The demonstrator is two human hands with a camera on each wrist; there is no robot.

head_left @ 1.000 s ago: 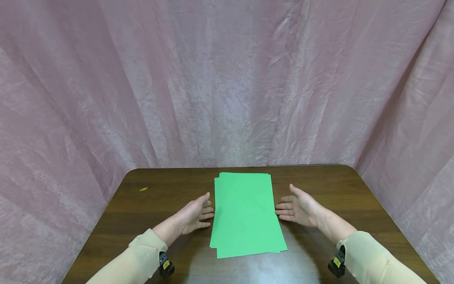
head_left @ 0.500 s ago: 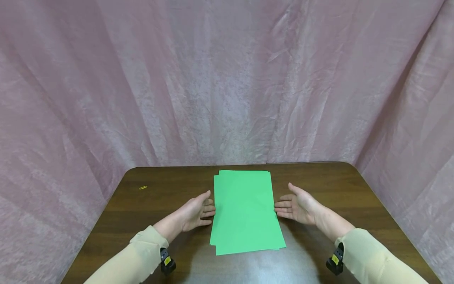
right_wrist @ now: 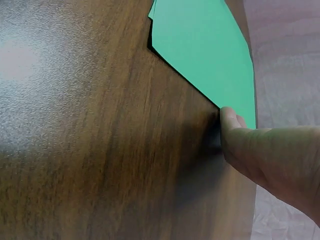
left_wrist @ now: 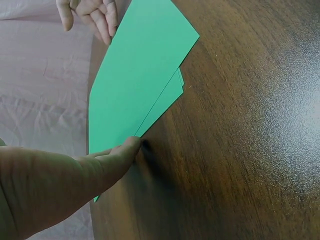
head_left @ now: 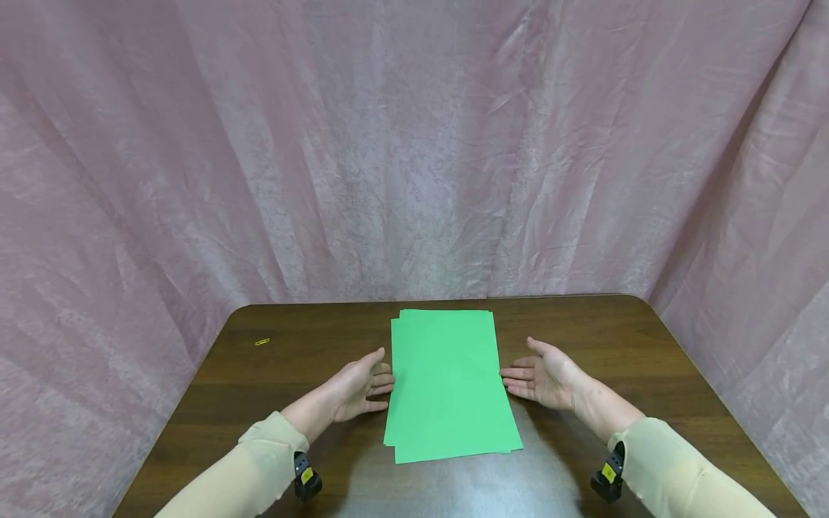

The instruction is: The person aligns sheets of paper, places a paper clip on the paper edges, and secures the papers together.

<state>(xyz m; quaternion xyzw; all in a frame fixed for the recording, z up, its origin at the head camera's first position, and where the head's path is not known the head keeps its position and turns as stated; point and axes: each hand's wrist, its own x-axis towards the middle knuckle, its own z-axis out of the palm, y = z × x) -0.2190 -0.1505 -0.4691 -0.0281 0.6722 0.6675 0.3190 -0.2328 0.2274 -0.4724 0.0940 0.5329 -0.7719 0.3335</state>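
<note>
Left hand (head_left: 356,389) and right hand (head_left: 546,378) are touching opposite long edges of green paper sheets (head_left: 452,385), fingers straight, gripping nothing; stack's lying mid-wood-grain table (head_left: 311,334), overlapped, apparently not yet squared.

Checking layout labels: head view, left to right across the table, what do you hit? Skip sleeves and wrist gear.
Yellow paper clip → left hand → green sheets → right hand.

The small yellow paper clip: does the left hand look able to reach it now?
Probably yes: nothing visible stands between the left hand and the small yellow paper clip on the brown wood-grain tabletop.
</note>
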